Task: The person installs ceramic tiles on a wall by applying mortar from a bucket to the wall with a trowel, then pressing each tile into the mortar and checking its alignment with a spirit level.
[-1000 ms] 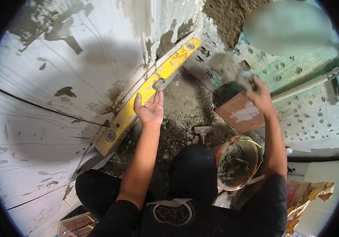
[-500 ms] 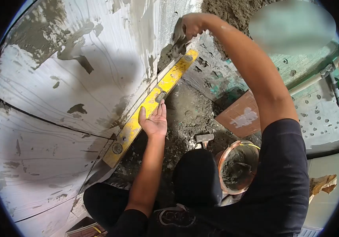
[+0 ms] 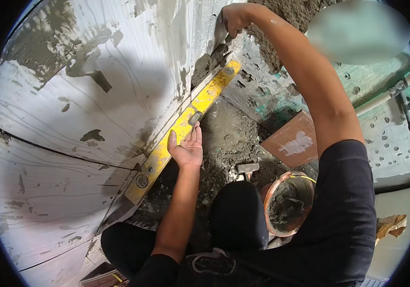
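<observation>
1 blurry patch [image 3: 358, 31] covered the top corner. The knee [image 3: 237, 215] hid the hammer [image 3: 247, 168] handle. What the right hand [image 3: 233, 19] held was too muddy to tell.

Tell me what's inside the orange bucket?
Grey wet mortar lies in the bucket. Its right side is hidden behind the dark sleeve, so anything there cannot be seen.

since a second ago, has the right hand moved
Yes. The right hand went up and left, from by the tile to above the level's top end.
</observation>
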The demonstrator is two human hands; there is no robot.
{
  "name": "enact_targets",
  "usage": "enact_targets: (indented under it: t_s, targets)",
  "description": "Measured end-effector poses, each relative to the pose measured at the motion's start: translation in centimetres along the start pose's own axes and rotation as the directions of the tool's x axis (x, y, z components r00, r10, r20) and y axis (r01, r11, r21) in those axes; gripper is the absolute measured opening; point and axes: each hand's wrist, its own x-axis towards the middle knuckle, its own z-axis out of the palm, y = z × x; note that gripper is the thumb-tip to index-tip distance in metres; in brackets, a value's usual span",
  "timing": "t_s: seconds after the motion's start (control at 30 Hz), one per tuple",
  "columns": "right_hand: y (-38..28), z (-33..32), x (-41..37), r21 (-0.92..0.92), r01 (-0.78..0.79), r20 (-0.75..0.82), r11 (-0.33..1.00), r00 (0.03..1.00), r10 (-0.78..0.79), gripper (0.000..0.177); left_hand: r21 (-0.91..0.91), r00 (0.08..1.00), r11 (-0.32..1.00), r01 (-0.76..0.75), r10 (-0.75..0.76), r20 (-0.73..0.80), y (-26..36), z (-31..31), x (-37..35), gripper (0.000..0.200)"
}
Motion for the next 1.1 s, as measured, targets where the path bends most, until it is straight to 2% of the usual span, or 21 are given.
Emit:
enact_targets:
  t_s: [0.03, 0.07, 0.1, 0.17, 0.2, 0.3, 0.47, 0.57, 0.63, 0.7, 0.77, 0.8, 0.9, 0.93, 1.03, 1.1]
  targets:
    - [-0.5, -0.4, -0.1, -0.012, -0.016, -0.008, 1.000, 1.000, 0.015, 0.028, 0.013, 1.000, 1.000, -0.009, 0.009, 0.005, 0.0, 0.1, 0.0, 0.052]
    - [0.0, 0.1, -0.6, 0.011, 0.124, -0.153, 0.992, 0.981, -0.121, 0.024, 0.028, 1.000, 0.999, -0.021, 0.020, 0.008, 0.0, 0.1, -0.1, 0.052]
    - [0.4, 0.7, -1.0, -0.007, 0.261, -0.292, 0.965, 0.923, -0.252, 0.020, 0.044, 1.000, 0.999, -0.027, 0.027, 0.012, 0.0, 0.1, -0.2, 0.053]
    - [0.8, 2.6, 1.4, 0.093, 0.047, -0.240, 0.995, 0.971, -0.024, 0.020, 0.035, 1.000, 0.999, -0.014, 0.013, 0.018, -0.2, -0.2, -0.1, 0.054]
    - [0.8, 3.1, 1.4, 0.116, 0.035, -0.268, 0.993, 0.963, -0.002, 0.020, 0.022, 1.000, 1.000, -0.003, 0.003, 0.013, -0.1, -0.2, -0.1, 0.054]
    - [1.3, 2.1, 0.3, 0.032, 0.155, -0.341, 0.987, 0.930, -0.135, 0.021, 0.003, 1.000, 1.000, -0.017, 0.017, 0.024, 0.2, -0.2, -0.1, 0.053]
    - [-0.2, 3.6, 1.9, -0.122, -0.031, -0.323, 0.992, 0.946, -0.010, 0.028, -0.002, 1.000, 1.000, 0.005, -0.005, 0.019, 0.1, -0.6, 0.1, 0.052]
    - [0.4, 3.7, 1.8, -0.071, -0.041, -0.359, 0.997, 0.933, 0.013, 0.030, 0.000, 1.000, 1.000, -0.006, 0.006, 0.030, -0.1, 0.0, 0.0, 0.051]
    - [0.9, 2.3, 0.9, -0.288, 0.105, -0.318, 0.952, 0.927, -0.198, 0.027, -0.008, 0.999, 1.000, 0.001, 0.000, 0.048, 0.1, -0.2, -0.2, 0.050]
    - [1.5, 3.0, 1.4, -0.178, 0.083, -0.347, 0.981, 0.927, -0.141, 0.025, -0.007, 0.999, 1.000, -0.002, 0.002, 0.039, 0.2, -0.6, -0.1, 0.051]
    - [1.1, 5.5, 2.6, -0.055, -0.078, -0.377, 0.995, 0.925, 0.052, 0.025, -0.011, 1.000, 1.000, 0.013, -0.013, 0.027, 0.1, -0.5, 0.2, 0.051]
    - [0.5, 5.5, 1.8, -0.076, -0.121, -0.354, 0.990, 0.931, 0.086, 0.023, -0.027, 1.000, 1.000, 0.010, -0.009, 0.023, 0.0, -0.2, 0.1, 0.050]
    - [1.2, 4.2, 1.0, -0.116, -0.058, -0.412, 0.992, 0.911, 0.005, 0.025, 0.002, 0.999, 1.000, -0.006, 0.006, 0.051, 0.0, -0.4, 0.1, 0.052]
    - [1.5, 3.8, 1.3, -0.085, -0.061, -0.370, 0.995, 0.929, 0.025, 0.027, -0.023, 0.998, 1.000, 0.004, -0.002, 0.055, 0.1, -0.4, 0.1, 0.051]
    - [0.2, 3.9, -1.2, -0.046, -0.083, -0.425, 0.996, 0.903, 0.055, 0.028, -0.034, 0.999, 0.999, 0.015, -0.013, 0.039, 0.2, -0.6, 0.2, 0.051]
    - [1.8, 4.2, -0.8, -0.019, -0.083, -0.432, 0.996, 0.900, 0.066, 0.028, -0.033, 0.999, 0.999, 0.020, -0.019, 0.040, 0.0, -0.3, 0.3, 0.051]
